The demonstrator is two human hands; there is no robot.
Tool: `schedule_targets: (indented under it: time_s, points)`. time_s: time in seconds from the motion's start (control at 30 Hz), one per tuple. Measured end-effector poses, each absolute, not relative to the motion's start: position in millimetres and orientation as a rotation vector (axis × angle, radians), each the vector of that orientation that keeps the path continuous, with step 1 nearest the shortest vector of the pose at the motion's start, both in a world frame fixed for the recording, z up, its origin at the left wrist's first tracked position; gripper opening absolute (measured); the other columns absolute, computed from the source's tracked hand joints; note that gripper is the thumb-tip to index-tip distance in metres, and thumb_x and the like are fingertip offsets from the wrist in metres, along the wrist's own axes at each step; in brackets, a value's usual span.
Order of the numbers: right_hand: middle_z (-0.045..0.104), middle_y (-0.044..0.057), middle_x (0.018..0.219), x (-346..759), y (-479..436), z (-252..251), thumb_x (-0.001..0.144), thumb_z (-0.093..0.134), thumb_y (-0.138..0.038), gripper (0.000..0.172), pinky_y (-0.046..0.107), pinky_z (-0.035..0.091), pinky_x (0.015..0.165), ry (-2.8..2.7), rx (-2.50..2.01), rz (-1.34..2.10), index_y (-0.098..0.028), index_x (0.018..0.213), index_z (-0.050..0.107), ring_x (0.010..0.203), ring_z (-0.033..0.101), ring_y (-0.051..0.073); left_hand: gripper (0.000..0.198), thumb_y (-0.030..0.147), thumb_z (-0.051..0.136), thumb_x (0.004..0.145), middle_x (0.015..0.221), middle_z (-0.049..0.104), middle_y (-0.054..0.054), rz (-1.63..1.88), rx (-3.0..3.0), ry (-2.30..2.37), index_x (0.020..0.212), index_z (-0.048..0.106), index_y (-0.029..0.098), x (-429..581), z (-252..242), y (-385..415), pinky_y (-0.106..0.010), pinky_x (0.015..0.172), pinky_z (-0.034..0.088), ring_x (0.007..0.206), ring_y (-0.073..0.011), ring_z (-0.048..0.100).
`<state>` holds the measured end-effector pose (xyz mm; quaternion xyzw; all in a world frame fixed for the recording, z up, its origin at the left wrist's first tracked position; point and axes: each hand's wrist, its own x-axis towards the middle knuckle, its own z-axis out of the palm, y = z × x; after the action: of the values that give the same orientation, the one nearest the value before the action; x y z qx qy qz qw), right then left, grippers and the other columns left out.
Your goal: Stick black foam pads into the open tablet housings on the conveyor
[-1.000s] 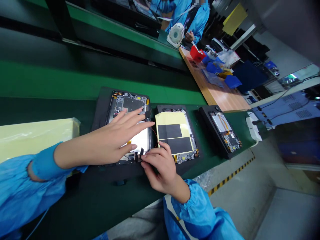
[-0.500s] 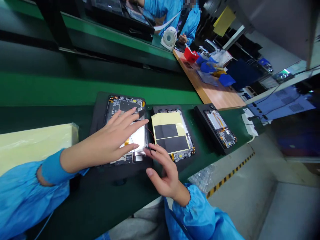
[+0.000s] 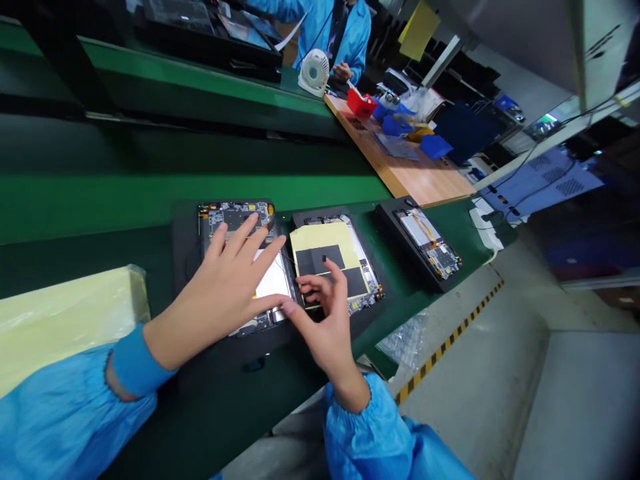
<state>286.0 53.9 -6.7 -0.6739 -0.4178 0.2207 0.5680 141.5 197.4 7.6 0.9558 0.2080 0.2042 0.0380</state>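
Observation:
An opened tablet (image 3: 273,277), its circuit boards and white panel exposed, lies on a black foam block. My left hand (image 3: 227,277) is spread over it, open, hiding much of its middle; a small dark patch shows by the middle fingertip. Just to the right, my right hand (image 3: 327,323) has its thumb and index finger apart and its other fingers curled. Its thumb tip meets or overlaps my left thumb. At the right index fingertip is a small black piece (image 3: 324,258), seemingly stuck there. Behind that hand lies a second opened tablet (image 3: 367,257) with a yellow sheet (image 3: 320,237) bearing black rectangles.
A third opened tablet (image 3: 430,243) rests on a black block at the right. A plastic-wrapped yellow block (image 3: 70,320) lies at left. Beyond are a wooden table (image 3: 400,163) with small bins, a white fan (image 3: 315,70) and a co-worker in blue (image 3: 345,40).
My right hand has moved up over the second tablet's edge, its index finger raised and its thumb now by my left thumb. My left hand stays spread over the first tablet. The view has shifted.

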Motion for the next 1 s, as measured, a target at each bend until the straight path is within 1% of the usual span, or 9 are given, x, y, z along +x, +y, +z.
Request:
schedule_targets:
  time_s: [0.1, 0.2, 0.4, 0.53, 0.6, 0.67, 0.77, 0.87, 1.0]
  points:
    - [0.066, 0.008, 0.122, 281, 60, -2, 0.079, 0.085, -0.033, 0.089, 0.039, 0.055, 0.089, -1.042, -1.678, 0.511, -0.029, 0.153, 0.035, 0.099, 0.063, 0.022, 0.081, 0.067, 0.036, 0.106, 0.155, 0.05, -0.034, 0.608, 2.908, 0.692, 0.156, 0.044, 0.003, 137, 10, 198, -0.08, 0.118, 0.031, 0.156, -0.0531, 0.032]
    - [0.06, 0.011, 0.129, 278, 64, 1, 0.078, 0.085, -0.034, 0.097, 0.041, 0.056, 0.09, -1.075, -1.744, 0.486, -0.027, 0.158, 0.03, 0.098, 0.06, 0.023, 0.076, 0.066, 0.03, 0.107, 0.155, 0.051, -0.029, 0.561, 2.792, 0.765, 0.157, 0.043, 0.01, 122, 14, 203, -0.078, 0.118, 0.034, 0.155, -0.0508, 0.035]
    - [0.058, 0.01, 0.129, 280, 70, 3, 0.084, 0.066, -0.017, 0.086, 0.041, 0.058, 0.091, -1.137, -1.681, 0.461, -0.028, 0.16, 0.028, 0.091, 0.061, 0.019, 0.059, 0.057, 0.038, 0.106, 0.161, 0.048, -0.012, 0.512, 2.772, 0.689, 0.158, 0.042, 0.029, 78, 28, 215, -0.069, 0.129, 0.029, 0.16, -0.043, 0.03]
    - [0.058, 0.009, 0.127, 285, 71, 2, 0.084, 0.062, -0.014, 0.082, 0.037, 0.06, 0.087, -1.096, -1.623, 0.496, -0.03, 0.158, 0.03, 0.086, 0.063, 0.016, 0.044, 0.044, 0.036, 0.108, 0.158, 0.051, -0.003, 0.482, 2.874, 0.433, 0.149, 0.052, 0.037, 76, 31, 216, -0.063, 0.131, 0.03, 0.159, -0.0382, 0.032]
    - [0.058, 0.008, 0.127, 288, 70, 0, 0.085, 0.063, -0.013, 0.08, 0.037, 0.06, 0.09, -1.057, -1.59, 0.533, -0.031, 0.157, 0.031, 0.087, 0.066, 0.015, 0.041, 0.033, 0.038, 0.109, 0.156, 0.053, -0.004, 0.47, 2.899, 0.269, 0.143, 0.059, 0.037, 87, 29, 216, -0.063, 0.129, 0.033, 0.159, -0.0364, 0.034]
    - [0.058, 0.007, 0.127, 290, 68, -2, 0.086, 0.065, -0.012, 0.079, 0.037, 0.06, 0.093, -1.009, -1.554, 0.577, -0.032, 0.155, 0.032, 0.088, 0.068, 0.015, 0.041, 0.029, 0.042, 0.108, 0.155, 0.054, -0.011, 0.46, 2.888, 0.181, 0.146, 0.059, 0.031, 103, 25, 216, -0.065, 0.128, 0.034, 0.158, -0.0374, 0.035]
    - [0.057, 0.006, 0.128, 292, 65, -6, 0.087, 0.067, -0.014, 0.078, 0.037, 0.061, 0.093, -0.94, -1.516, 0.639, -0.033, 0.154, 0.033, 0.089, 0.071, 0.014, 0.054, 0.042, 0.05, 0.106, 0.158, 0.051, -0.02, 0.433, 2.837, 0.191, 0.155, 0.05, 0.021, 128, 17, 220, -0.071, 0.125, 0.034, 0.158, -0.0437, 0.032]
    - [0.057, 0.006, 0.128, 292, 63, -10, 0.087, 0.069, -0.017, 0.077, 0.037, 0.062, 0.093, -0.901, -1.496, 0.652, -0.034, 0.153, 0.033, 0.09, 0.072, 0.015, 0.073, 0.055, 0.06, 0.1, 0.163, 0.044, -0.023, 0.327, 2.812, 0.183, 0.161, 0.041, 0.019, 146, 13, 226, -0.075, 0.123, 0.032, 0.16, -0.0478, 0.025]
    - [0.062, 0.006, 0.122, 292, 60, -10, 0.091, 0.072, -0.02, 0.068, 0.036, 0.063, 0.093, -0.847, -1.443, 0.65, -0.033, 0.149, 0.038, 0.091, 0.074, 0.016, 0.084, 0.053, 0.068, 0.093, 0.167, 0.039, -0.023, 0.259, 2.807, 0.134, 0.163, 0.037, 0.019, 160, 16, 234, -0.077, 0.124, 0.028, 0.162, -0.0484, 0.02]
